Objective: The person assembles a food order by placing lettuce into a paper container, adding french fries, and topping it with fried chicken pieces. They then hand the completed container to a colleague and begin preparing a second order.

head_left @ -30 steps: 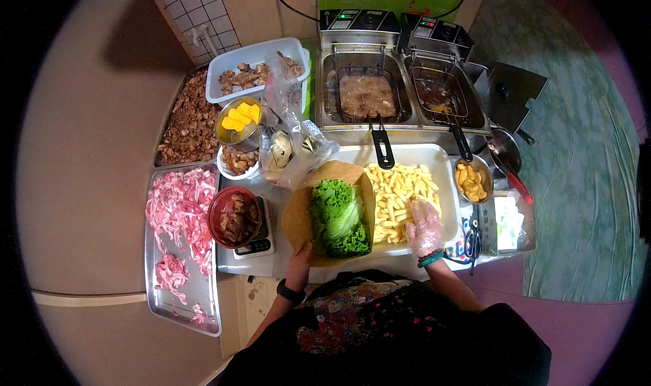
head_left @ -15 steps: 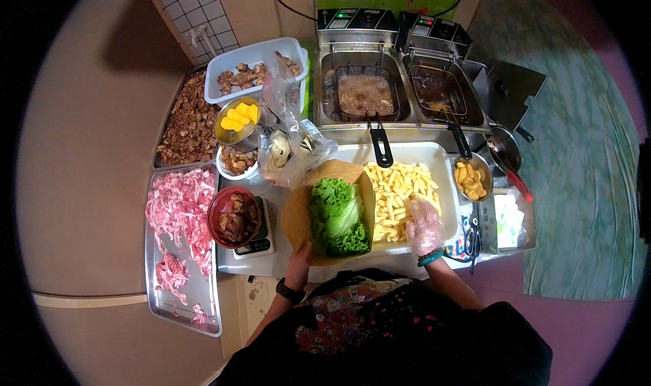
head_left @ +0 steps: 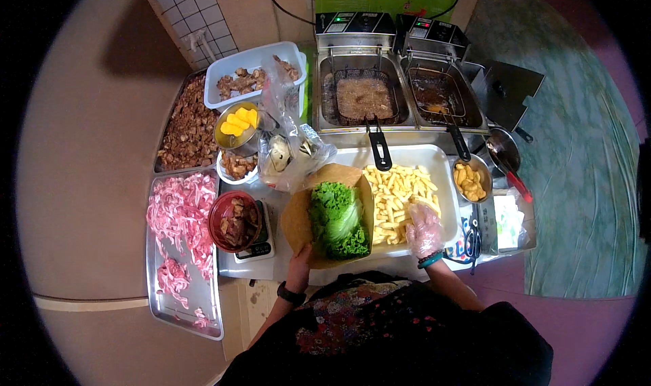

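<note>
My left hand (head_left: 300,262) grips the lower left side of an open brown paper box (head_left: 296,222), fingers closed on its edge. Green lettuce leaves (head_left: 342,216) line the inside of the box. In a clear plastic glove, my right hand (head_left: 425,231) is over the near right part of a white tray (head_left: 442,161) of pale yellow French fries (head_left: 393,193). Its fingers curl down onto the fries and look closed on some; the glove's glare partly hides the fingertips. The box stands against the tray's left part.
Two fryers with baskets (head_left: 363,98) stand behind the tray, their black handles (head_left: 380,149) reaching toward it. At left are a red bowl (head_left: 215,213) of meat on a scale (head_left: 264,248), a plastic bag (head_left: 288,159) and a raw-meat tray (head_left: 163,305). Nuggets fill a metal bowl (head_left: 472,181) at right.
Both hands and the box stay nearly where they were. The foam on the oil in the left fryer looks different, and the whole view has shifted slightly.
</note>
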`<state>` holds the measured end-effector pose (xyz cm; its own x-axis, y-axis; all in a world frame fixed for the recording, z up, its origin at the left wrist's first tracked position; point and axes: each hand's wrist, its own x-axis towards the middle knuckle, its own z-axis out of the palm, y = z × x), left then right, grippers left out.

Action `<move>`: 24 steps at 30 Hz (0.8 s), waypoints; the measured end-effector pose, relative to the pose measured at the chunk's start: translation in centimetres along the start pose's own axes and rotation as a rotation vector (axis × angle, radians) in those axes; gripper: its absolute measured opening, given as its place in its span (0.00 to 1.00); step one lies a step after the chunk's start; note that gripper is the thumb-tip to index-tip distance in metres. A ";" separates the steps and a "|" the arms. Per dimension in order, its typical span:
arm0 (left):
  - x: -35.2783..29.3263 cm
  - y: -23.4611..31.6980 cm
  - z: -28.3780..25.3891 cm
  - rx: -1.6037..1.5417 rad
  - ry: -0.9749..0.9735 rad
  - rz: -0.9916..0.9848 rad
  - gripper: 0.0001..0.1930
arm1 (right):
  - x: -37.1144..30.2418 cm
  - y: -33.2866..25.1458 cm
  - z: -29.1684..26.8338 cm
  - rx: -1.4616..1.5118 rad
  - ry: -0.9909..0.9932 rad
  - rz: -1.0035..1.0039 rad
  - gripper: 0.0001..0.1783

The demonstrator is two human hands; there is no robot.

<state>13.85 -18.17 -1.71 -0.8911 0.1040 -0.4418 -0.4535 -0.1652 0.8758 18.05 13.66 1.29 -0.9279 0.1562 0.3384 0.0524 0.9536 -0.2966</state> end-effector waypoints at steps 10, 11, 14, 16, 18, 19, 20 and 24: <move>-0.8 0.4 -0.5 0.466 -0.097 0.210 0.23 | -0.3 0.2 0.5 -0.021 -0.003 0.027 0.27; -0.9 0.5 -0.4 0.479 -0.080 0.192 0.23 | -0.3 0.1 0.5 -0.017 -0.009 0.030 0.27; -0.7 0.1 -0.3 0.418 -0.048 0.172 0.22 | -0.2 0.2 0.5 0.000 0.011 0.006 0.27; -1.0 0.8 0.1 0.410 -0.068 0.187 0.22 | -0.1 0.2 0.4 0.018 0.029 -0.012 0.27; -0.9 0.6 0.0 0.368 -0.082 0.202 0.21 | 0.0 -0.1 0.0 0.046 0.041 -0.022 0.27; -0.9 0.7 0.0 0.359 -0.078 0.184 0.21 | 0.0 -0.1 0.0 0.050 0.043 -0.022 0.27; -1.0 0.9 0.1 0.348 -0.074 0.167 0.21 | 0.0 0.0 0.1 0.053 0.046 -0.021 0.27; -1.3 1.6 0.3 0.396 -0.081 0.162 0.21 | 0.0 -0.1 0.0 0.046 0.040 -0.011 0.27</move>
<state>14.26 -18.28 0.32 -0.9387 0.1870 -0.2895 -0.2518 0.2013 0.9466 18.08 13.56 1.29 -0.9127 0.1571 0.3773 0.0244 0.9424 -0.3335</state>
